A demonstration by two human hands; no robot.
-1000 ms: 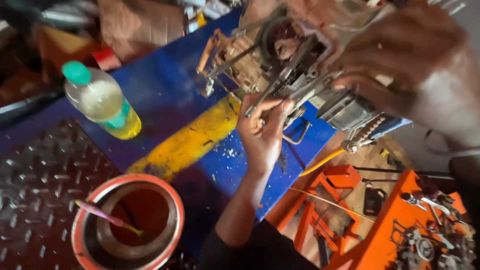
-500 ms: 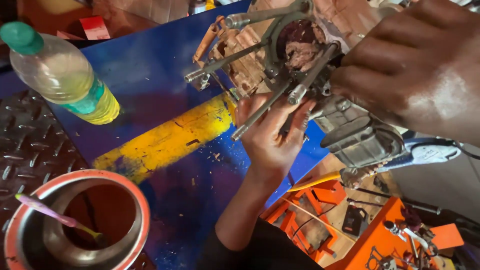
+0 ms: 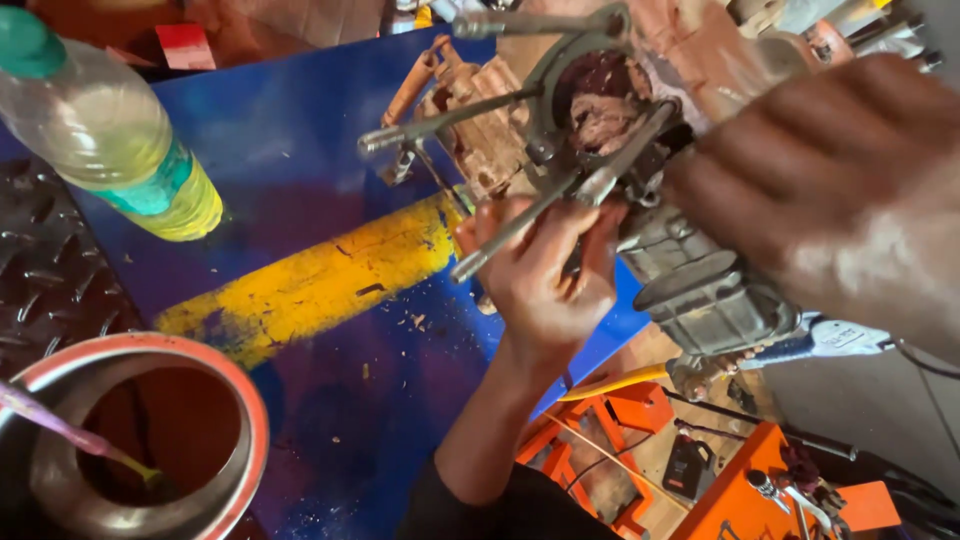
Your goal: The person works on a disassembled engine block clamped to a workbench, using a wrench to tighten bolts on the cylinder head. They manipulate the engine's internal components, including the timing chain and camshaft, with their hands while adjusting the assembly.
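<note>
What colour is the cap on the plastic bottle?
Green, seen in the head view: the cap on the plastic bottle.

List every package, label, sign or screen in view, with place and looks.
Bottle: upper left on the blue table, lying tilted; clear plastic, green cap, yellowish liquid, green label band.
Red card: top left, small and squarish.
No screens or signs show.

Bare hands (image 3: 545, 275), dark sleeve (image 3: 500, 510)

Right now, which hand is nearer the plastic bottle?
Left. The left hand grips a long stud of the engine block mid-frame, apart from the plastic bottle; the right hand holds the block's far side.
</note>
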